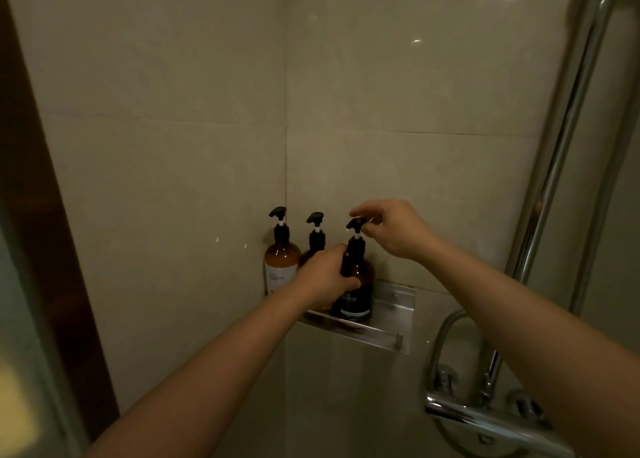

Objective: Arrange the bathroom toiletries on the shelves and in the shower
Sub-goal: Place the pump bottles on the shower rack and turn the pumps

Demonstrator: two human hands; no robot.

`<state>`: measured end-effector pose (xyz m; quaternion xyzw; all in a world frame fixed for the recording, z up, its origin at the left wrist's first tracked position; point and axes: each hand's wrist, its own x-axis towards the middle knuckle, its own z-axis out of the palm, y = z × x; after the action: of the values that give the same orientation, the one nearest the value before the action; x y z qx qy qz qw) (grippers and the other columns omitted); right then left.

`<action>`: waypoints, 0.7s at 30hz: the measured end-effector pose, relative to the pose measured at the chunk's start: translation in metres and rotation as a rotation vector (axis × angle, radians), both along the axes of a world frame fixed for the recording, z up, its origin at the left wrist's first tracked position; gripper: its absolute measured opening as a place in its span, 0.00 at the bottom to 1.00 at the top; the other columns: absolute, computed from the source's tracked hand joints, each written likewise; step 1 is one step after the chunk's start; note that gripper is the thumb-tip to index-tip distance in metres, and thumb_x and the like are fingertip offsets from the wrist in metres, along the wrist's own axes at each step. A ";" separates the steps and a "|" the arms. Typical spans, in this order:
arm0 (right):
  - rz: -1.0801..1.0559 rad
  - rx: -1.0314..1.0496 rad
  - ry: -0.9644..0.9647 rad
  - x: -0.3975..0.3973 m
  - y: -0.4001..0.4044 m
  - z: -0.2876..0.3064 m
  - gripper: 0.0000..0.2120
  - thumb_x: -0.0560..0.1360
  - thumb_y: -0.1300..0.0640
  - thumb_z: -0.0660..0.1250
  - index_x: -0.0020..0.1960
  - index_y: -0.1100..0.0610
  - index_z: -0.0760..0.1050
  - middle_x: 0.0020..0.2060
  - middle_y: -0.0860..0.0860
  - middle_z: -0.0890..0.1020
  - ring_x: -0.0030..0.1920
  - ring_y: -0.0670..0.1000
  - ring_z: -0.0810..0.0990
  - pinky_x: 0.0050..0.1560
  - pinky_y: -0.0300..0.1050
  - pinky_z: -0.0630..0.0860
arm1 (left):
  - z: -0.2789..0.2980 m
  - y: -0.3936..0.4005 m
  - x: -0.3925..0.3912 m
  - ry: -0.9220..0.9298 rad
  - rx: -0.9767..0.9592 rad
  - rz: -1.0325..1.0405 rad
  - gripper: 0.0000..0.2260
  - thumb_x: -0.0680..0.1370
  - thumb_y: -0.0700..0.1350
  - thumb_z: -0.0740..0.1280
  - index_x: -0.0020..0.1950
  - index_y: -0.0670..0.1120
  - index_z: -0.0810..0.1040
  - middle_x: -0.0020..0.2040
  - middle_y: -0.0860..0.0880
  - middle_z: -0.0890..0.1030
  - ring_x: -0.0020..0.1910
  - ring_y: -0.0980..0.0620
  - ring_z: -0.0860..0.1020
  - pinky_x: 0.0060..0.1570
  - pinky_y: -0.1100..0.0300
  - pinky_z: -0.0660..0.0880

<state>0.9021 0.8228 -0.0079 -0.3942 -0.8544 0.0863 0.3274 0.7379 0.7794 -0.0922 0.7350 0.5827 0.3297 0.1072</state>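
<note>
Counting bottles: three on the shelf (pixel 394 314), centre frame.
Left hand (pixel 323 275): gripping right bottle (pixel 356 284).
Right hand (pixel 393 227): pinching its pump (pixel 356 222).

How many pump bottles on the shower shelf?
3. Left bottle in the corner; middle bottle mostly hidden behind the left hand; right bottle gripped by that hand, right hand at its pump. None seen elsewhere.

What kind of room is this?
Most likely a shower stall: tiled corner walls, a chrome mixer tap with hose and riser rail, and pump bottles on a metal wall shelf.
</note>
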 end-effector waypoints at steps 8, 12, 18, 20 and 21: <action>-0.117 -0.315 -0.204 0.019 0.000 -0.052 0.34 0.71 0.50 0.76 0.73 0.53 0.67 0.59 0.52 0.79 0.53 0.50 0.77 0.51 0.42 0.73 | -0.019 -0.012 -0.011 -0.051 0.186 0.129 0.28 0.74 0.47 0.74 0.72 0.48 0.69 0.64 0.51 0.75 0.61 0.53 0.75 0.58 0.59 0.73; -0.106 -0.341 -0.138 0.012 -0.004 -0.076 0.36 0.69 0.50 0.78 0.72 0.53 0.66 0.60 0.53 0.78 0.51 0.51 0.78 0.48 0.45 0.77 | -0.026 -0.021 -0.019 0.010 0.298 0.133 0.16 0.76 0.45 0.71 0.64 0.51 0.75 0.58 0.57 0.74 0.54 0.60 0.74 0.50 0.69 0.69; -0.138 -0.370 -0.072 0.010 -0.004 -0.081 0.38 0.68 0.50 0.79 0.72 0.53 0.65 0.59 0.55 0.79 0.50 0.54 0.81 0.51 0.54 0.81 | -0.036 -0.024 -0.027 -0.008 0.302 0.152 0.14 0.77 0.44 0.70 0.62 0.51 0.76 0.56 0.58 0.72 0.49 0.60 0.74 0.48 0.65 0.74; -0.150 -0.372 -0.067 0.009 -0.004 -0.080 0.38 0.67 0.49 0.79 0.71 0.52 0.65 0.57 0.55 0.79 0.49 0.54 0.81 0.51 0.55 0.81 | -0.036 -0.023 -0.029 -0.020 0.285 0.166 0.16 0.76 0.43 0.71 0.62 0.52 0.75 0.56 0.57 0.72 0.48 0.60 0.75 0.47 0.64 0.74; -0.151 -0.372 -0.059 0.008 -0.003 -0.081 0.38 0.67 0.49 0.79 0.71 0.52 0.65 0.57 0.54 0.79 0.49 0.54 0.81 0.50 0.55 0.81 | -0.037 -0.023 -0.029 -0.021 0.283 0.167 0.16 0.76 0.44 0.71 0.62 0.52 0.75 0.56 0.58 0.72 0.47 0.60 0.75 0.47 0.64 0.74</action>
<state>0.9106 0.8199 -0.0887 -0.5134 -0.8008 0.2063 0.2291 0.7087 0.7567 -0.1292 0.6884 0.5883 0.4237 -0.0190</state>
